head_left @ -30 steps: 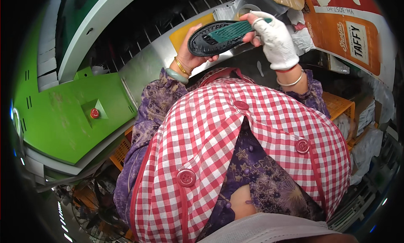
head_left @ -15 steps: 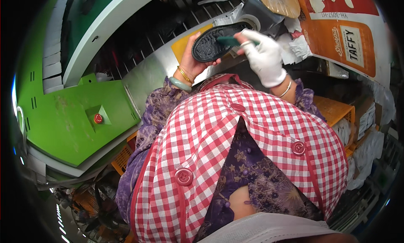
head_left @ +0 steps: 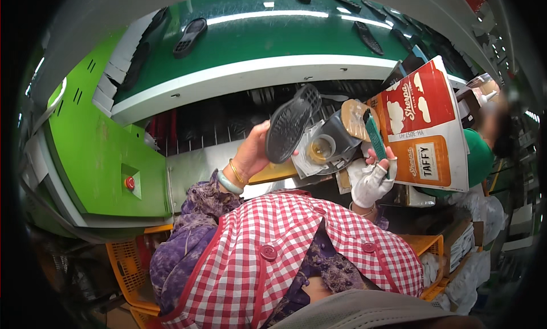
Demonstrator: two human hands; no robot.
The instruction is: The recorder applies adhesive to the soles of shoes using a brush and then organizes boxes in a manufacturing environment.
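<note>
My left hand (head_left: 253, 149), bare with bangles at its wrist, grips a black shoe sole (head_left: 290, 126) by one side. The sole is tilted up, its recessed patterned face showing. To the right, my right hand (head_left: 371, 181) in a white glove with bare fingertips holds a slim green brush (head_left: 376, 138) upright, apart from the sole. Dark bristles seem to line the brush's upper end. Between my hands stands a small cup (head_left: 321, 149) of yellowish liquid, beside a grey container (head_left: 337, 134). A tan oval piece in clear wrap (head_left: 354, 119) lies behind the brush.
Beyond a white rail (head_left: 250, 75), a green conveyor belt (head_left: 250, 32) carries several black soles. A green machine housing with a red button (head_left: 130, 183) stands left. A printed cardboard panel (head_left: 424, 129) rises at right, near a person in green (head_left: 477, 158). Orange crates (head_left: 128, 272) flank me.
The brush has come off the sole and moved right, now pointing up. My left hand has turned the sole more upright. The view has lifted, showing more of the belt.
</note>
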